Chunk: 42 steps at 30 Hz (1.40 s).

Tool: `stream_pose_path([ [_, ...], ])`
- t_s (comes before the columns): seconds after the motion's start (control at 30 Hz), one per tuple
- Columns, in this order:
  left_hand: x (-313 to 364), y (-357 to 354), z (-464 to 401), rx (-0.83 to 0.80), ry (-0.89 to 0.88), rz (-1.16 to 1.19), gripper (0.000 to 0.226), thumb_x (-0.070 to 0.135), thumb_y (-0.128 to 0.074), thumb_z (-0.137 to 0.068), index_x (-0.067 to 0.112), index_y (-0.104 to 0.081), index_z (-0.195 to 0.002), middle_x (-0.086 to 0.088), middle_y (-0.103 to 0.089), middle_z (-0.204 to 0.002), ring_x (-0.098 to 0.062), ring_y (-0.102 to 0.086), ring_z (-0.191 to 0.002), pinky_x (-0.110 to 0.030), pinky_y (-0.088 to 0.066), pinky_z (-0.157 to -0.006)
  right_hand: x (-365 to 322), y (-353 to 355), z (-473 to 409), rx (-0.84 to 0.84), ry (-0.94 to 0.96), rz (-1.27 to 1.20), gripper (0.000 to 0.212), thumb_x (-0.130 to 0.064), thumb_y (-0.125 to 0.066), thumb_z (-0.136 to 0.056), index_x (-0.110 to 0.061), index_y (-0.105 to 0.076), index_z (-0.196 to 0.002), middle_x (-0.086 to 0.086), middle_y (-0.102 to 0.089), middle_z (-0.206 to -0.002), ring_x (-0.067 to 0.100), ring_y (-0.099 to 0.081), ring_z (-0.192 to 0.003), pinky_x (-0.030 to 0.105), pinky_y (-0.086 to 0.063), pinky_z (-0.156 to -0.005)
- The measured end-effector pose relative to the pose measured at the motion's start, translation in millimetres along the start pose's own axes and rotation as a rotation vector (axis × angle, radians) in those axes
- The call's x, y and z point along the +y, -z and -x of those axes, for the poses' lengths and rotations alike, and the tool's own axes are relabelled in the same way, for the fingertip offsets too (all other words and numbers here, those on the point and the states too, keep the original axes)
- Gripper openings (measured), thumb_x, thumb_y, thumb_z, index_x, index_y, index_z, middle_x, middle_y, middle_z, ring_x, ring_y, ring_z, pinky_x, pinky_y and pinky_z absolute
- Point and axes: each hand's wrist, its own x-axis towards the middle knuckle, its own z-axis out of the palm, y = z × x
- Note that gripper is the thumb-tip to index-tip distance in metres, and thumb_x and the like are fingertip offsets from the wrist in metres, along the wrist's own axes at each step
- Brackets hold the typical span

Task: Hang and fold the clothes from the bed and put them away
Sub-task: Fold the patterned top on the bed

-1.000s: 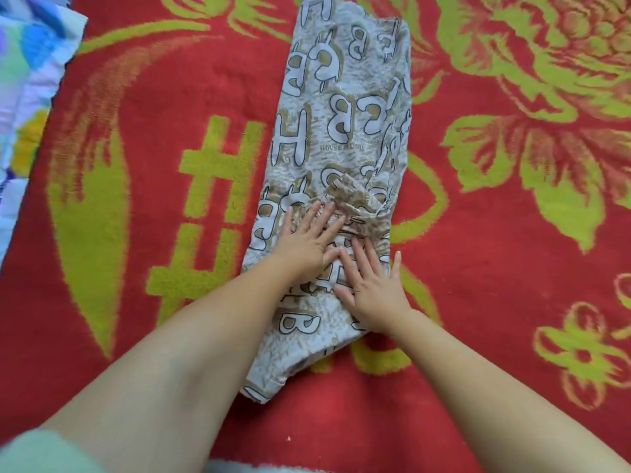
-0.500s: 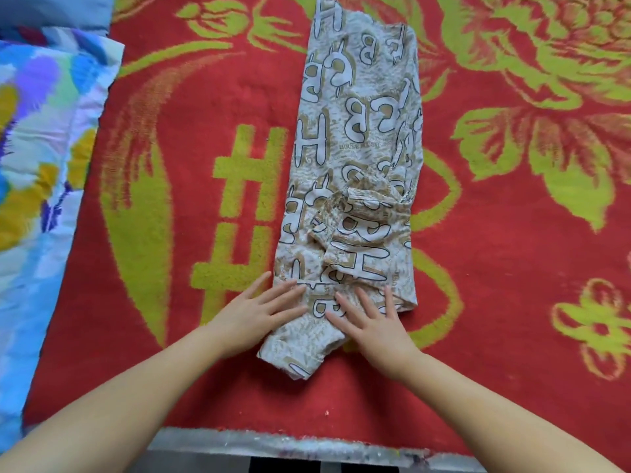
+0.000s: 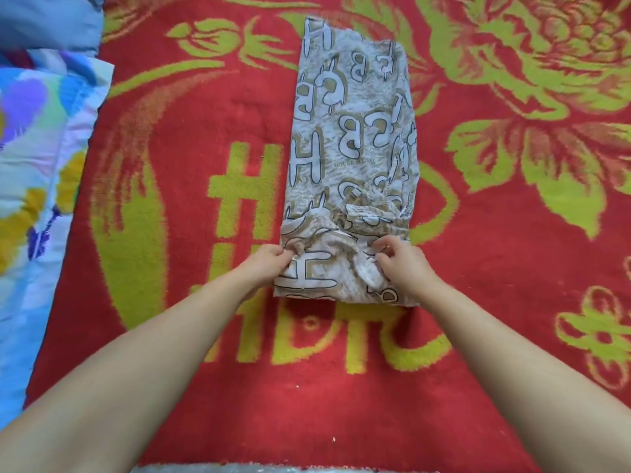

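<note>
Both hands' fingers (image 3: 285, 256) now pinch the garment's (image 3: 351, 131) folded-up near end

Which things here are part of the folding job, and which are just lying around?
In the job:
- lettered beige garment, folded into a long strip
- left hand and right hand, each pinching its near end

Lying about:
- red floral blanket underneath
- multicoloured quilt at left
- blue fabric, top left
</note>
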Motion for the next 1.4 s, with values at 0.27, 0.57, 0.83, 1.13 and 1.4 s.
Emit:
stream_pose_path([
  [0.27,-22.7,-64.9,42.5,0.544,-0.787,-0.790,0.076,0.040,-0.043,-0.087,0.005,-0.016,-0.149,-0.018,-0.019,-0.157,-0.026,-0.007,-0.147,-0.060,-0.015,-0.113,18.4,-73.4,62.5,0.174,0.693,0.711,0.081,-0.030,-0.069,-0.069,-0.026,-0.041,-0.145,0.009,-0.030,-0.155,0.034,-0.024,-0.143,0.079,-0.020,-0.095],
  [0.57,-23.7,-73.2,12.7,0.124,-0.442,-1.227,0.093,0.010,-0.046,-0.092,0.017,0.033,-0.141,-0.021,0.006,-0.158,-0.034,0.003,-0.147,-0.054,0.010,-0.114,29.0,-44.3,22.6,-0.178,0.260,0.792,0.099,0.003,-0.047,-0.089,-0.042,0.020,-0.147,-0.002,0.020,-0.159,0.037,0.016,-0.145,0.071,-0.007,-0.107],
  [0.83,26.8,-36.2,73.4,-0.456,-0.344,-0.965,0.031,0.009,-0.043,-0.083,0.017,-0.054,-0.111,-0.007,-0.059,-0.101,-0.022,-0.059,-0.089,-0.028,-0.044,-0.064,7.5,15.4,47.1,-0.868,0.322,0.555,0.068,0.004,-0.038,-0.083,-0.042,-0.045,-0.132,-0.003,-0.053,-0.132,0.022,-0.051,-0.119,0.035,-0.048,-0.089],
  [1.13,78.3,28.4,-17.2,-0.250,-0.047,-0.460,0.039,0.013,-0.056,-0.090,0.004,-0.055,-0.127,-0.005,-0.060,-0.116,-0.025,-0.059,-0.100,-0.034,-0.045,-0.083,7.2,63.4,-36.8,-0.412,0.090,0.176,0.029,-0.019,-0.056,-0.088,-0.014,-0.059,-0.116,0.003,-0.065,-0.104,0.009,-0.056,-0.067,0.023,-0.044,-0.058],
  [1.4,48.2,-33.9,-26.3,0.542,-0.348,-0.668,0.048,0.028,-0.037,-0.099,0.017,-0.031,-0.146,-0.009,-0.032,-0.151,-0.026,-0.028,-0.141,-0.054,-0.009,-0.115,13.0,4.0,-19.3,0.338,0.254,0.416,0.046,-0.030,-0.031,-0.101,-0.019,-0.039,-0.145,0.006,-0.030,-0.155,0.026,-0.019,-0.146,0.065,-0.001,-0.110],
])
